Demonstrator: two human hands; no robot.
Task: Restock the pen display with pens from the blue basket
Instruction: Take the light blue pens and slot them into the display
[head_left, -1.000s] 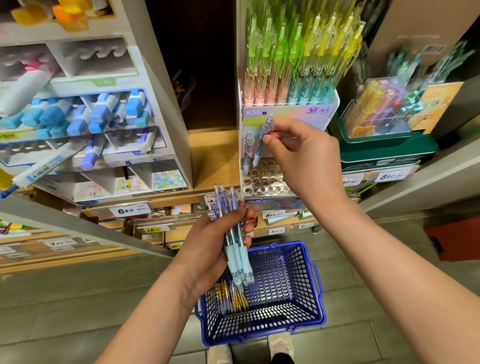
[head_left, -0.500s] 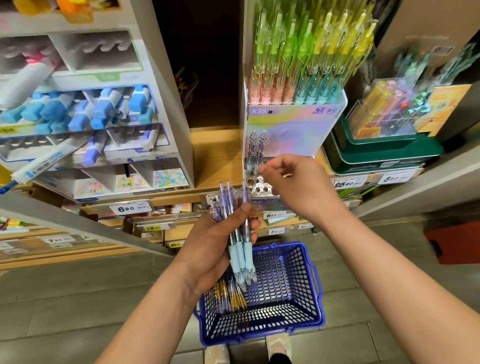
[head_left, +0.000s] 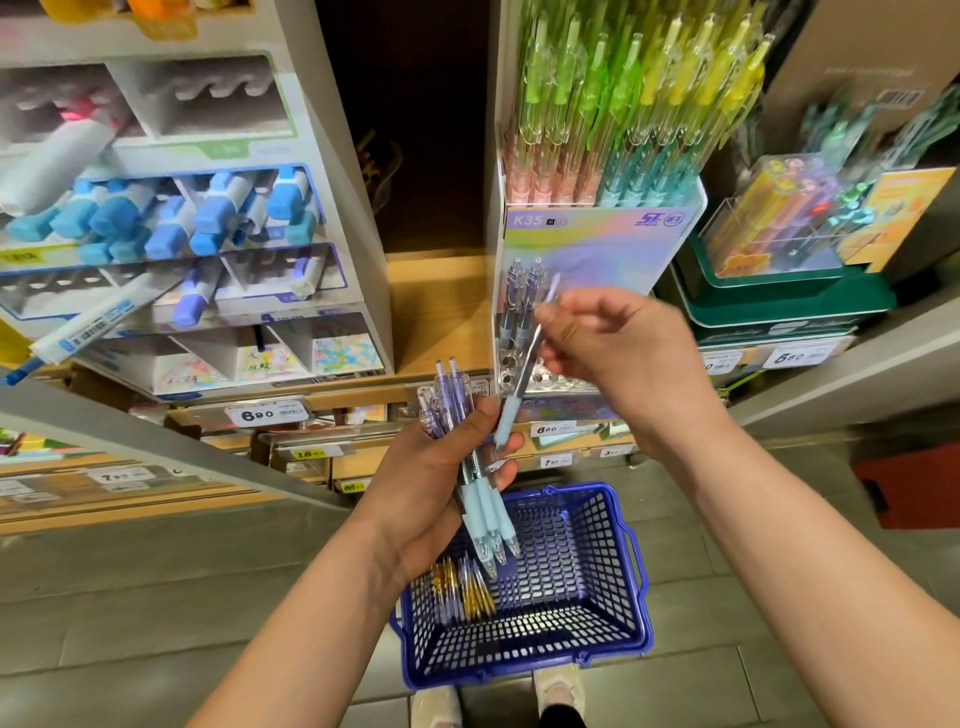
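Left hand (head_left: 441, 483) is low and central, fingers wrapped round a bundle (head_left: 483, 506) of pens with purple tops and pale blue grips. The tips point down, right over the basket (head_left: 519, 670).

Right hand (head_left: 628, 353) is up and to the right, clear of the left. Thumb and fingertips pinch a single pen (head_left: 508, 418) near its upper half. The pen hangs tilted, top leaning right across the front of the display (head_left: 597, 254), and its blue grip end dips down just beside the left thumb (touching or only close, I cannot tell).

In the display's lower tier, two pens (head_left: 521, 306) of the same sort stand upright in the far-left slots. To their right lie rows of open holes (head_left: 561, 379), partly hidden behind the right hand. The upper tier is packed with green and yellow pens (head_left: 639, 114), clips up.

The basket sits on the grey tiled floor between the person's arms, just ahead of a pair of shoes (head_left: 436, 706). A small cluster of pens (head_left: 462, 590) with gold and purple in them lies in its left corner, and the rest of the mesh bottom shows through.

Off to the left is a white rack (head_left: 343, 218) with blue-capped items in its cubbies, and price tags run along the shelf edges below.
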